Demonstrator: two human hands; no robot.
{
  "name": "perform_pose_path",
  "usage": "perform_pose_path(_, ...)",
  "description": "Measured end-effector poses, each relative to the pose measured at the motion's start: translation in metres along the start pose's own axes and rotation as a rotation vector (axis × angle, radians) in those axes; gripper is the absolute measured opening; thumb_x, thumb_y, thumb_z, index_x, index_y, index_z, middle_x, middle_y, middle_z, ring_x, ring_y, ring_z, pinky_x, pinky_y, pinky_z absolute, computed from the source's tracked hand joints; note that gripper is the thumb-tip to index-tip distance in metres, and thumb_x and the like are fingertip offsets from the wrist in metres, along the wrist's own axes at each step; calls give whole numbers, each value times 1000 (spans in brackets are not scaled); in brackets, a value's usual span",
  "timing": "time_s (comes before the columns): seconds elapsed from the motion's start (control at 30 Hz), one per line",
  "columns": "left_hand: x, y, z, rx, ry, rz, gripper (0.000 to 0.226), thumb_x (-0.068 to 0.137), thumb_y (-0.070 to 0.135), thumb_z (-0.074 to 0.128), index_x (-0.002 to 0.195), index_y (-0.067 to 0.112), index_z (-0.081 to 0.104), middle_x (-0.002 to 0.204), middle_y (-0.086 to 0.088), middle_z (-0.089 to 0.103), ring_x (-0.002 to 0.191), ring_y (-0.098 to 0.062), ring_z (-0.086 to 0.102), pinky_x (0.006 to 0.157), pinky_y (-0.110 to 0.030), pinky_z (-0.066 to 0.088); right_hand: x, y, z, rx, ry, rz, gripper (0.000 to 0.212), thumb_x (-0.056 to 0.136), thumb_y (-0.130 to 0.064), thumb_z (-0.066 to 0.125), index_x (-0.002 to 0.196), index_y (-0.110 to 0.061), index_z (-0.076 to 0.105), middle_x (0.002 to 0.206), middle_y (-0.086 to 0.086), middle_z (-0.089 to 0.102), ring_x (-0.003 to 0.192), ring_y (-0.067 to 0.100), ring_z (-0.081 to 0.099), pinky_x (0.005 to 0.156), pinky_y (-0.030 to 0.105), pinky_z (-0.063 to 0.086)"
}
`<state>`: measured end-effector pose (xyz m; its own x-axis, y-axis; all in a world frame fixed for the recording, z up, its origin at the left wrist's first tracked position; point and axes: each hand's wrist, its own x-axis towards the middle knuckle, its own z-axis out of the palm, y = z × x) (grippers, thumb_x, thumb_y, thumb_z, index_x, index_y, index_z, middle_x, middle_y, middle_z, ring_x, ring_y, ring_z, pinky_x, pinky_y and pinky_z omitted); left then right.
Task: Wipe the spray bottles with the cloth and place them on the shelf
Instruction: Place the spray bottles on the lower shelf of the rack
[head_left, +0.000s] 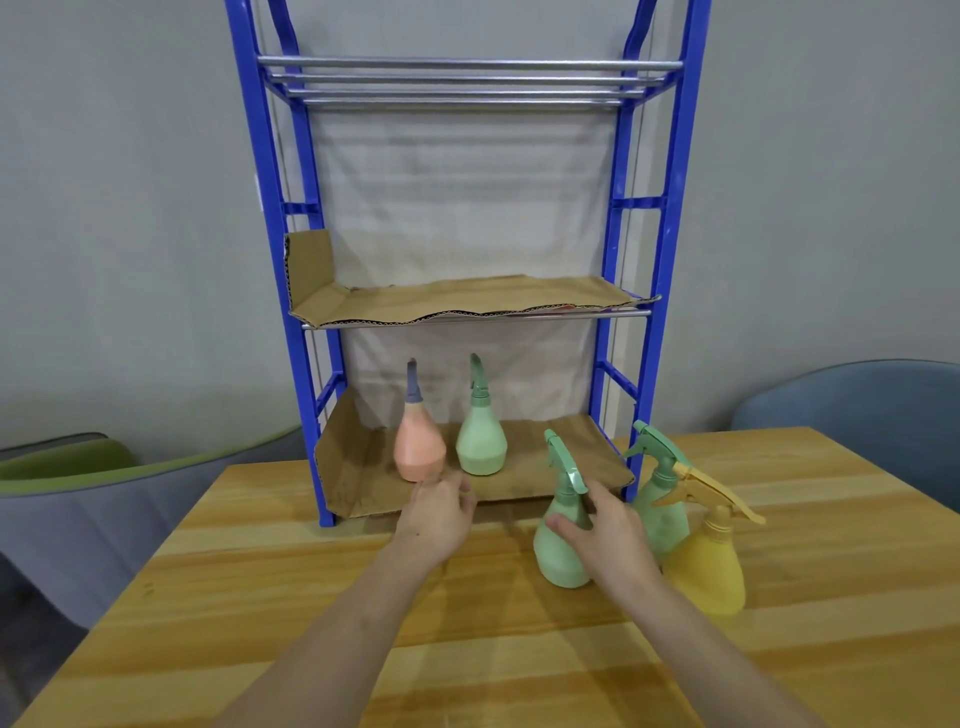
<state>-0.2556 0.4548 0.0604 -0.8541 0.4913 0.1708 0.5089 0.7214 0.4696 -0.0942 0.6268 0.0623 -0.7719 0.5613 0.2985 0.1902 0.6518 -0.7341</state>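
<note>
A pink spray bottle (418, 447) and a pale green spray bottle (481, 436) stand upright on the cardboard-lined bottom level of the blue shelf (301, 364). My left hand (436, 514) lies just in front of the pink bottle with relaxed fingers, their tips at its base. On the table stands a second green spray bottle (558, 558). My right hand (605, 535) grips it around the neck, thumb across its front. Behind it stand a third green bottle (662, 499) and a yellow bottle (709, 566). No cloth is in view.
The shelf stands at the back of the wooden table (260, 597), against a grey wall. Its middle level holds a bare cardboard liner (467, 301), and metal bars form the top level. A green-and-grey chair (78, 493) is at the left and a blue chair (857, 395) at the right.
</note>
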Motion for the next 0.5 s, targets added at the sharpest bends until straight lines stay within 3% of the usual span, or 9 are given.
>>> perform_pose_path(0.2,2,-6,-1,-12,-9,5,29,105,32,52,132,23,62,131,-6,60,122,-28,55,98,-41,51,-6,11,12,4,-179,64,84,86,-35,81,151,-34,28,129,-7,57,116,15,59,95,35,55)
perform_pose_path(0.27,2,-8,-1,-14,-14,8,29,105,31,52,132,23,62,131,-6,61,122,-28,56,98,-42,51,-6,12,15,14,-178,76,82,84,-35,83,149,-32,32,129,-8,57,118,16,59,97,39,57)
perform_pose_path(0.37,4,-10,0,-6,-5,19,28,105,29,53,132,25,63,129,-4,63,120,-27,57,98,-42,53,2,-2,12,54,-85,92,82,79,-41,87,144,-30,38,120,-10,60,108,16,62,85,35,58)
perform_pose_path(0.5,8,-10,-2,24,-10,24,30,106,31,51,134,28,63,126,-2,66,119,-27,58,97,-44,54,39,-30,6,27,20,114,80,74,-54,86,138,-28,43,114,-6,65,104,21,66,86,47,60)
